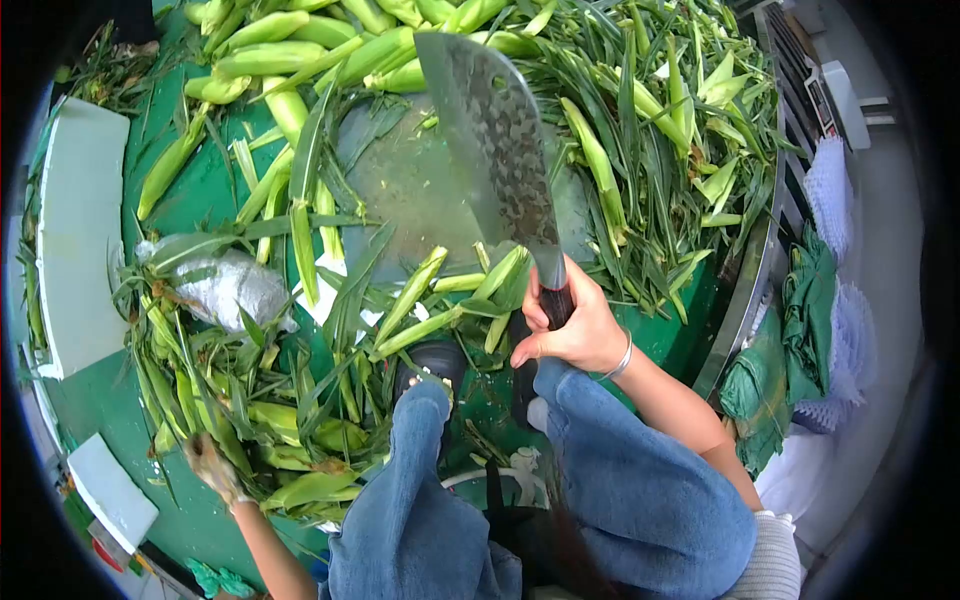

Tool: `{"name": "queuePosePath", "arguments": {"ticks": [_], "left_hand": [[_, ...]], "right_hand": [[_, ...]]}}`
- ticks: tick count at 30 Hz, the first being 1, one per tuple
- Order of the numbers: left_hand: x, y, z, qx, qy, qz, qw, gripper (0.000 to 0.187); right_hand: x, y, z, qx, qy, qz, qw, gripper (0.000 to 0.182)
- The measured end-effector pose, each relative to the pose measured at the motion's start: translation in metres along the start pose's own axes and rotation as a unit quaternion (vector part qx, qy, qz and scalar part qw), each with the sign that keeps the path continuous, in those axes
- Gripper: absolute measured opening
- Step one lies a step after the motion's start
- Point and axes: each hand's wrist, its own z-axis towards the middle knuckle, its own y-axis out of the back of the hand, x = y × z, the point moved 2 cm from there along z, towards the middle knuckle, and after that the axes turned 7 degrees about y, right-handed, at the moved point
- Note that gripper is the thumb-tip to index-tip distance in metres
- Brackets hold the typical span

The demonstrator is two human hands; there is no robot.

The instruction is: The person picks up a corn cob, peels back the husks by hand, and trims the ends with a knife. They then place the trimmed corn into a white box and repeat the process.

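A broad cleaver point(505, 150) with a dark, mottled blade points up and away in front of me. My right hand point(575, 325), bare with a bracelet at the wrist, is closed around its dark handle. Beyond the handle, cut stalk ends and green ears of corn point(408, 297) lie near my shoes. Low on the left, my left hand point(215, 468) in a soiled, light glove reaches to the edge of a pile of unhusked corn point(290, 420). Its fingers are largely hidden against the leaves, and I cannot tell whether they grip an ear.
More unhusked corn point(290, 50) is heaped at the back, with leafy stalks point(680, 130) to the right. A plastic-wrapped bundle point(225, 285) lies left on the green floor point(100, 400). White boards point(85, 230) stand far left. Along the right run a metal rail point(740, 300) and green sacks point(800, 330).
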Motion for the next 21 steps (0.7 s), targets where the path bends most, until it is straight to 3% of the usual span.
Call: {"name": "queuePosePath", "arguments": {"ticks": [2, 4, 7, 8, 9, 12, 14, 15, 17, 18, 19, 21], "left_hand": [[0.045, 0.009, -0.021, 0.011, 0.028, 0.096, 0.995, 0.03], [0.067, 0.0, -0.038, 0.053, 0.061, 0.075, 0.994, 0.03], [0.052, -0.02, -0.066, 0.135, 0.081, 0.017, 0.987, 0.029], [0.039, -0.029, -0.07, 0.149, 0.014, 0.098, 0.984, 0.029], [0.031, -0.037, -0.077, 0.156, 0.107, 0.055, 0.98, 0.028], [0.031, -0.056, -0.09, 0.175, 0.088, -0.014, 0.981, 0.025], [0.063, -0.06, -0.092, 0.2, 0.082, 0.052, 0.975, 0.021], [0.052, -0.058, -0.109, 0.196, 0.079, 0.09, 0.973, 0.022], [0.017, -0.049, -0.141, 0.179, 0.011, 0.14, 0.974, 0.025], [0.001, -0.049, -0.152, 0.205, 0.169, 0.035, 0.963, 0.023], [0.028, -0.047, -0.158, 0.197, 0.135, 0.017, 0.971, 0.022], [0.042, -0.045, -0.17, 0.196, 0.151, -0.05, 0.968, 0.023]], "right_hand": [[0.01, -0.004, 0.0, 0.033, 0.075, -0.136, 0.987, 0.067], [0.018, -0.011, 0.0, 0.033, 0.095, -0.176, 0.979, 0.069], [0.018, -0.014, -0.001, 0.039, 0.16, -0.235, 0.958, 0.076], [0.02, -0.016, -0.003, 0.044, 0.181, -0.259, 0.948, 0.076], [0.022, -0.017, -0.003, 0.049, 0.202, -0.282, 0.936, 0.077], [0.023, -0.018, -0.002, 0.041, 0.208, -0.271, 0.939, 0.069], [0.024, -0.017, -0.004, 0.012, 0.131, -0.334, 0.933, 0.055], [0.008, -0.011, -0.001, -0.019, 0.131, -0.331, 0.934, 0.037], [-0.018, -0.003, 0.003, -0.026, -0.027, -0.136, 0.99, 0.018], [-0.042, 0.008, 0.005, 0.005, -0.065, -0.015, 0.998, 0.014], [-0.05, 0.01, 0.004, -0.007, -0.121, 0.041, 0.992, 0.014], [-0.05, 0.011, -0.002, -0.038, -0.244, 0.176, 0.953, 0.014]]}}
